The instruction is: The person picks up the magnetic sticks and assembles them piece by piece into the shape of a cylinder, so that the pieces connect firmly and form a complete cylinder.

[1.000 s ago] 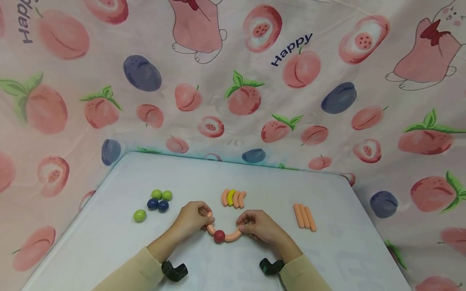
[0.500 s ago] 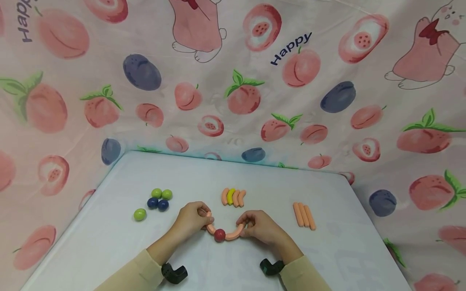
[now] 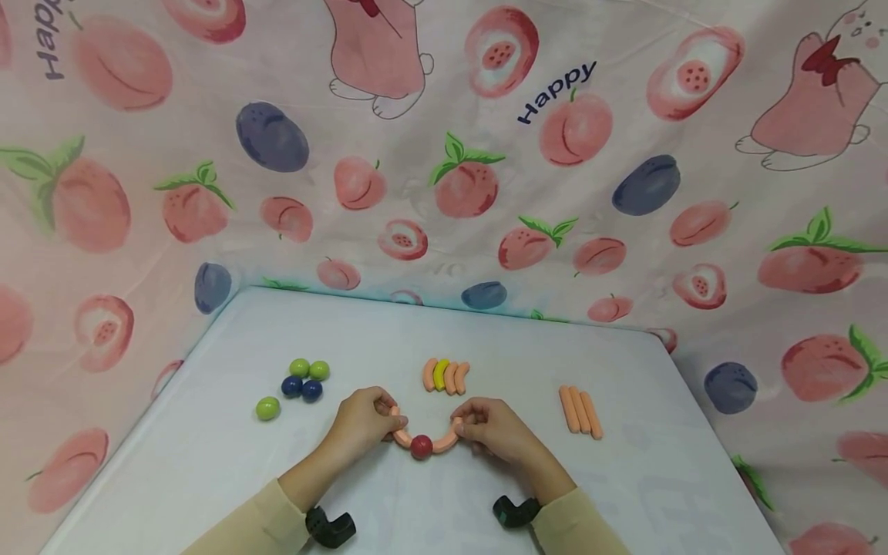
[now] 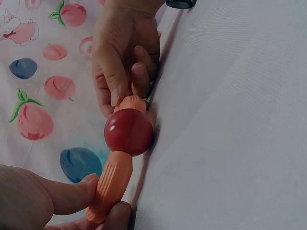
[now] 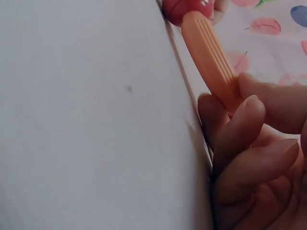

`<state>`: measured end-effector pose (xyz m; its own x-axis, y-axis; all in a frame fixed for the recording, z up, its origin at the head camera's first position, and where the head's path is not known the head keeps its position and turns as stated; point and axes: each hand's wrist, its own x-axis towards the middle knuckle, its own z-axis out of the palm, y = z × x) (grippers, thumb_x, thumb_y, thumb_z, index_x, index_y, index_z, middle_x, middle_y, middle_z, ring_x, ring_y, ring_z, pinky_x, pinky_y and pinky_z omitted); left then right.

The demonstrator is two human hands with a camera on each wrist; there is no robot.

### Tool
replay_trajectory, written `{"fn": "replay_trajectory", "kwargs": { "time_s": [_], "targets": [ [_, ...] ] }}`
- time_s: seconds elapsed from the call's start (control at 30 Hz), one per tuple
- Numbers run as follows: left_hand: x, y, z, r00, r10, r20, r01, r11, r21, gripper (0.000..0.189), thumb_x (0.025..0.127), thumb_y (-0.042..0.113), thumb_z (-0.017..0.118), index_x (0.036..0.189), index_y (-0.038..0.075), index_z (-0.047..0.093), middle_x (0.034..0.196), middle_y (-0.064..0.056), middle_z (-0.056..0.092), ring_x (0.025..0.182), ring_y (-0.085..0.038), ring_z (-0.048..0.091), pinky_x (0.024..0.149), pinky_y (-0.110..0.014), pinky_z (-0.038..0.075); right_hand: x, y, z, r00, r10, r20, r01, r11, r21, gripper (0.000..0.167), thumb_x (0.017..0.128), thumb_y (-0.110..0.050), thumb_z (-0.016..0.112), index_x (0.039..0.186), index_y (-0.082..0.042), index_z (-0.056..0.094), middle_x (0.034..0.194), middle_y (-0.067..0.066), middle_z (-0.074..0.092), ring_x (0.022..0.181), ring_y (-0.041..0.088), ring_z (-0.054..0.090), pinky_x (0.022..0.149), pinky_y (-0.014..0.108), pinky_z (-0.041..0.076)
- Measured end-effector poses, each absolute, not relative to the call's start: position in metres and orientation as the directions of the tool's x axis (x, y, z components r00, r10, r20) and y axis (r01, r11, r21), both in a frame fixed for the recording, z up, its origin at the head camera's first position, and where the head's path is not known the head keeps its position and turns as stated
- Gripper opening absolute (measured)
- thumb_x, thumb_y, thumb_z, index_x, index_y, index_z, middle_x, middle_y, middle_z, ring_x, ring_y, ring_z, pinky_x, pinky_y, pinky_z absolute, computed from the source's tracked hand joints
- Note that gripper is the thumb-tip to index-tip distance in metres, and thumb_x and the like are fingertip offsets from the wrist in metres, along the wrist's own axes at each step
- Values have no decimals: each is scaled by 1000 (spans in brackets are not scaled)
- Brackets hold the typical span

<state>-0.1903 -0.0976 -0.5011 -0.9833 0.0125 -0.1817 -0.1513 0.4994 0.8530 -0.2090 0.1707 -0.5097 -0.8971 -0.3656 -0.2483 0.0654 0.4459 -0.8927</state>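
Observation:
Two curved orange magnetic sticks meet at a red ball (image 3: 421, 446), forming a U that opens away from me. My left hand (image 3: 368, 418) pinches the far end of the left curved stick (image 4: 113, 184) between thumb and fingers. On the other side, my right hand (image 3: 496, 428) pinches the right curved stick (image 5: 211, 60) near its end. Ridges run along both sticks, and the ball sits between their inner ends. Close over the white table, the joined piece hangs low at the ball. Part of each stick is hidden behind the fingers.
Behind the hands lie several curved sticks (image 3: 449, 378), one of them yellow. Straight orange sticks (image 3: 580, 412) are lined up at the right. Green balls (image 3: 267, 408) and dark blue balls (image 3: 312, 391) lie at the left. A fruit-print cloth (image 3: 416, 193) surrounds the white table (image 3: 624, 493).
The right hand has turned the outer end of its curved stick inward and away from me, so the U is narrower. The red ball has shifted slightly right and away. Both hands keep their pinch.

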Motion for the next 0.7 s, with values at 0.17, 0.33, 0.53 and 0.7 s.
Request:
{"fn": "replay_trajectory", "kwargs": {
  "time_s": [0.17, 0.33, 0.53, 0.7],
  "targets": [
    [-185, -98, -499, -978, 21, -208, -175, 467, 867, 25, 88, 15, 90, 98, 3, 70, 82, -6, 68, 67, -13, 69, 63, -28, 60, -208, 164, -510, -922, -301, -242, 93, 434, -896, 24, 100, -22, 78, 118, -6, 74, 77, 2, 65, 58, 13, 57, 54, 23, 45],
    [-182, -99, -500, -975, 19, -221, -189, 456, 870, 28, 87, 16, 91, 99, 3, 69, 81, -7, 69, 66, -13, 71, 63, -29, 61, -206, 157, -510, -941, -246, -234, 104, 448, -888, 26, 98, -22, 79, 119, -7, 73, 77, 1, 68, 56, 12, 59, 52, 24, 45],
    [-178, -101, -500, -969, 25, -244, -203, 477, 855, 33, 86, 21, 92, 96, 4, 67, 77, -6, 70, 63, -14, 70, 60, -29, 57, -205, 148, -512, -955, -206, -215, 108, 433, -895, 27, 98, -21, 79, 118, -5, 71, 78, 3, 69, 56, 12, 59, 55, 26, 47],
    [-174, -104, -498, -970, 32, -241, -190, 517, 834, 35, 86, 26, 93, 94, 7, 65, 70, -4, 68, 58, -16, 65, 55, -28, 48, -204, 143, -510, -959, -199, -199, 95, 437, -894, 26, 100, -21, 78, 119, -4, 72, 80, 4, 68, 55, 14, 58, 55, 26, 47]
  ]
}}
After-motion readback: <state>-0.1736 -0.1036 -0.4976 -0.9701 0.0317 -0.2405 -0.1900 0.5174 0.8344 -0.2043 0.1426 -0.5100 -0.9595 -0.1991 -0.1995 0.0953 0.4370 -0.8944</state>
